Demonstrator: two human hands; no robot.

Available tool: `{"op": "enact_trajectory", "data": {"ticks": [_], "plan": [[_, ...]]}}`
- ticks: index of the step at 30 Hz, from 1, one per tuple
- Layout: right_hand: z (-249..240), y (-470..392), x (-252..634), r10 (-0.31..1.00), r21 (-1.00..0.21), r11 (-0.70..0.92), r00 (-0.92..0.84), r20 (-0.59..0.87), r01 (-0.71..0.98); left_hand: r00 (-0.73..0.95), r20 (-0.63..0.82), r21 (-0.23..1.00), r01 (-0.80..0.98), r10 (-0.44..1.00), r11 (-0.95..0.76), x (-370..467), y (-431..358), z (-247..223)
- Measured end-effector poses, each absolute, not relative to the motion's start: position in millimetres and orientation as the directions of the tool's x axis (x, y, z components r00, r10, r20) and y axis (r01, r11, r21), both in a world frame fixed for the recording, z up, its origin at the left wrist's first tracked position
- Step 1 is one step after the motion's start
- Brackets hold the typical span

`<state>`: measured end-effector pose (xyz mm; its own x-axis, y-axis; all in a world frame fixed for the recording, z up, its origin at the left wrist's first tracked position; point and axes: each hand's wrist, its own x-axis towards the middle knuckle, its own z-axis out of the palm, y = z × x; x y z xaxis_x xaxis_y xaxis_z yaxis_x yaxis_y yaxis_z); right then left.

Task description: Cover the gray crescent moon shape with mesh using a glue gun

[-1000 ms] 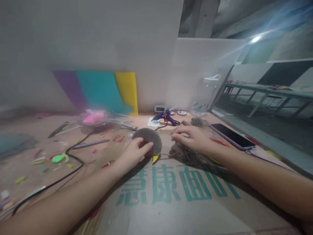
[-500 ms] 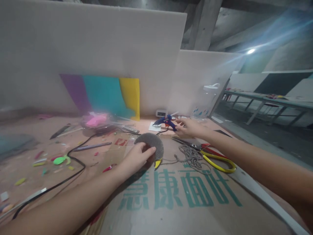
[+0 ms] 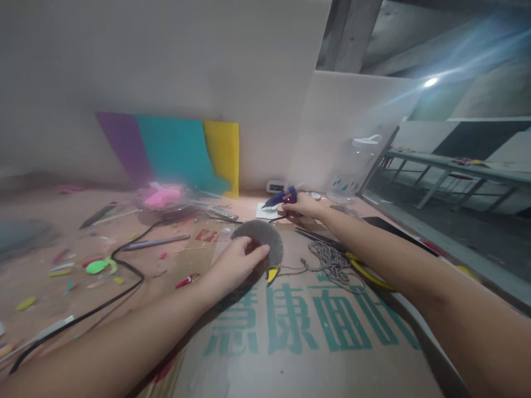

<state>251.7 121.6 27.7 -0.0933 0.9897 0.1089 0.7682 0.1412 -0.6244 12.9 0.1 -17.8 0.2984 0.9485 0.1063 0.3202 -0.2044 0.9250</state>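
Note:
My left hand (image 3: 238, 262) grips a grey crescent (image 3: 271, 237) that looks wound with yarn, its lower tip bare and yellow, thumb on top. From the crescent a strand runs right to a loose heap of grey yarn (image 3: 329, 260) on the cardboard (image 3: 240, 370). At the back, my right hand (image 3: 305, 205) is closed around the handle of a blue glue gun (image 3: 279, 199), which shows a small red light. Its nozzle points left and down over a small white pad (image 3: 265, 211). Yellow-handled scissors (image 3: 369, 276) lie partly hidden under my right forearm.
A black cord (image 3: 136, 276) curves across the left side among colourful scraps, a pen (image 3: 157, 242) and a utility knife (image 3: 98, 214). Pink material in clear plastic (image 3: 164, 196) sits behind. A clear bottle (image 3: 348, 171) stands back right, beside a white partition (image 3: 265, 72).
My right hand has moved left and closed on the glue gun's handle, and the gun has shifted slightly. My left hand still holds the crescent. The view has tilted a little.

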Motion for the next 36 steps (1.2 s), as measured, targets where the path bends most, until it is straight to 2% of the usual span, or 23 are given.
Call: {"op": "enact_trajectory", "data": {"ticks": [6,16,21,24,26,30,36], "plan": [[34.9,117.4,254.5,0.991,-0.656,0.106,-0.023,0.133,0.747,0.289,0.098,0.910,0.361,0.952,-0.203,12.6,-5.1,-8.9],[52.3,35.4,256.7,0.971,-0.764,0.222,-0.067,0.229,0.606,0.260,0.101,0.910,0.366,0.960,-0.195,14.0,-8.4,-2.6],[53.1,-23.8,255.5,0.957,-0.738,0.260,-0.065,0.283,0.622,0.292,0.121,0.909,0.350,0.949,-0.224,13.6,-11.0,2.1],[42.0,-42.2,256.2,0.977,-0.701,0.199,-0.082,0.197,0.685,0.244,0.097,0.913,0.364,0.965,-0.184,13.4,-14.1,5.2],[32.5,-46.9,259.3,0.976,-0.664,0.196,-0.080,0.201,0.721,0.206,0.081,0.915,0.373,0.975,-0.155,13.0,-15.4,6.1],[19.6,-49.8,267.5,0.956,-0.645,0.269,-0.118,0.268,0.715,0.172,0.091,0.912,0.382,0.981,-0.152,10.6,-14.4,4.2],[17.2,-53.8,265.1,0.900,-0.658,0.435,-0.283,0.331,0.615,0.153,0.152,0.906,0.374,0.976,-0.200,8.7,-11.8,3.2]]}}
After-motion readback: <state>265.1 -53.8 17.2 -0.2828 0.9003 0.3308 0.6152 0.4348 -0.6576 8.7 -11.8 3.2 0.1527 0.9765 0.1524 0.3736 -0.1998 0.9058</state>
